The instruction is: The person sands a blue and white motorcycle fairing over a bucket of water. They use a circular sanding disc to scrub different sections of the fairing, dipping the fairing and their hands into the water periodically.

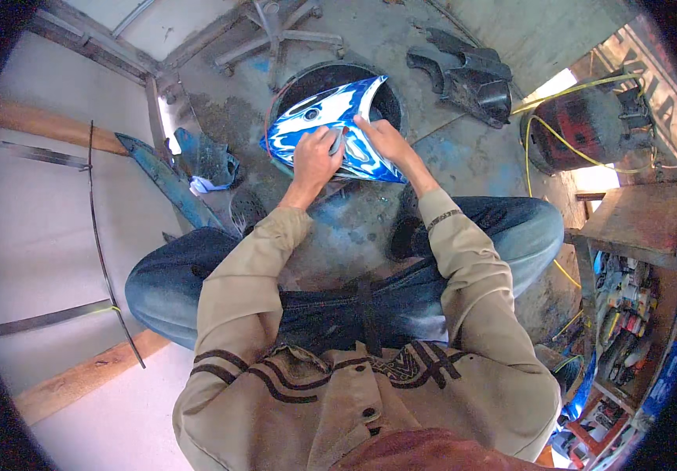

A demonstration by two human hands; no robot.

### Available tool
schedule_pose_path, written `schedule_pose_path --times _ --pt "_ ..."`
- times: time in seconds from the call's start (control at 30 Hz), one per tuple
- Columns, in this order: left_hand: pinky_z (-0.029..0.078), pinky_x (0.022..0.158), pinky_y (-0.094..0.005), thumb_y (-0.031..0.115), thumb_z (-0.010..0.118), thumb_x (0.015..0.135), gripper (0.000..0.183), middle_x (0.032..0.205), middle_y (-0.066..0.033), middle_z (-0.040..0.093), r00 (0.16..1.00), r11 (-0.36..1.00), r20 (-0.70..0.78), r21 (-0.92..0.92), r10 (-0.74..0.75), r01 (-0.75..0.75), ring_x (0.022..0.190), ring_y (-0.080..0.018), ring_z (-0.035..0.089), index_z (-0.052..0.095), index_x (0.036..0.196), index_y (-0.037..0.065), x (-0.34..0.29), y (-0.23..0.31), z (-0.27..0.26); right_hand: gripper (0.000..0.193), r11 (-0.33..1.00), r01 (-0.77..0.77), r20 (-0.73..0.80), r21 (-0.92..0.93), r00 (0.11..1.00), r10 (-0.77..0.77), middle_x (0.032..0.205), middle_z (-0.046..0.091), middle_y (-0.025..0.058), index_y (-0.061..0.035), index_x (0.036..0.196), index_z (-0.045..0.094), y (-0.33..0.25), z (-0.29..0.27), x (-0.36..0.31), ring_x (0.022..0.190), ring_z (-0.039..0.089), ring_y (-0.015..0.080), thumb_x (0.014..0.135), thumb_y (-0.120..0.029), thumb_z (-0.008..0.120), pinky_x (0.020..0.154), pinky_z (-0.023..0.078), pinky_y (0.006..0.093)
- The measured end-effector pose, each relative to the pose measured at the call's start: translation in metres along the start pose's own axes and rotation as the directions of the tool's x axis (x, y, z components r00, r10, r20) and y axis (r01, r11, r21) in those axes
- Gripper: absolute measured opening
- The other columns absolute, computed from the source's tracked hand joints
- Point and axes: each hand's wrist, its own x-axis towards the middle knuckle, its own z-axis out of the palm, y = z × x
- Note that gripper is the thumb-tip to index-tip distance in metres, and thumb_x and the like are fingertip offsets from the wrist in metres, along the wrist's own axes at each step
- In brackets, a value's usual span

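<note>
A glossy blue and white motorcycle fairing (287,129), with a small round hole in its face, lies tilted over a round black tub (389,104). My left hand (316,161) presses on the near side of the fairing, its fingers curled round something small and greyish that I cannot make out. On the right, my right hand (386,145) grips the fairing by its edge. The thumb lies on the painted surface, while the fingers are partly hidden.
A black moulded plastic part (464,78) lies at the far right. Beyond the tub stands a star-shaped chair base (272,35). A red and black drum-shaped machine (582,129) with a yellow hose is at right, above a shelf of tools (625,322). Blue plastic pieces (205,161) lie left.
</note>
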Motion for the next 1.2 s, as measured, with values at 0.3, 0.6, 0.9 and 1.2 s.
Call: schedule_pose_path --times 0.3,0.6,0.9,1.2 --pt "0.05 0.067 -0.0441 0.017 0.077 0.086 0.022 0.089 -0.0082 0.067 0.981 0.991 0.141 -0.042 0.131 -0.126 0.074 -0.0328 0.064 0.076 0.105 0.007 0.002 0.013 -0.01 0.077 0.999 0.008 -0.029 -0.05 1.0 -0.009 0.065 0.062 0.0068 0.0058 0.072 0.068 -0.006 0.002 -0.004 0.07 0.053 0.0125 0.105 -0.062 0.053 0.066 0.045 0.0397" --pt "0.048 0.067 -0.0427 0.017 0.076 0.087 0.023 0.087 -0.0065 0.066 0.968 0.964 0.101 -0.16 0.23 -0.212 0.076 -0.0304 0.062 0.077 0.108 0.009 -0.003 0.005 -0.004 0.074 0.999 0.034 -0.004 -0.037 0.999 -0.034 0.07 0.064 0.0026 0.0057 0.076 0.069 0.007 0.004 0.004 0.073 0.054 0.0108 0.107 -0.06 0.053 0.066 0.046 0.0367" --pt "0.047 0.067 -0.0436 0.019 0.078 0.083 0.024 0.09 -0.0061 0.067 0.986 0.986 0.084 -0.105 0.142 -0.133 0.078 -0.0304 0.066 0.076 0.105 0.01 -0.004 0.01 0.0 0.073 0.999 0.026 -0.008 -0.026 1.0 -0.026 0.068 0.061 0.0022 0.0057 0.073 0.066 -0.006 0.003 -0.002 0.072 0.051 0.0107 0.107 -0.058 0.053 0.065 0.044 0.037" --pt "0.049 0.066 -0.043 0.018 0.076 0.088 0.017 0.084 -0.0074 0.066 0.994 0.992 0.055 -0.082 0.096 -0.092 0.071 -0.0321 0.063 0.077 0.103 0.008 0.001 0.007 -0.002 0.078 0.998 0.018 -0.005 -0.063 1.0 -0.019 0.068 0.065 0.012 0.0086 0.077 0.067 -0.005 -0.002 -0.002 0.072 0.056 0.0163 0.106 -0.062 0.052 0.068 0.047 0.0419"
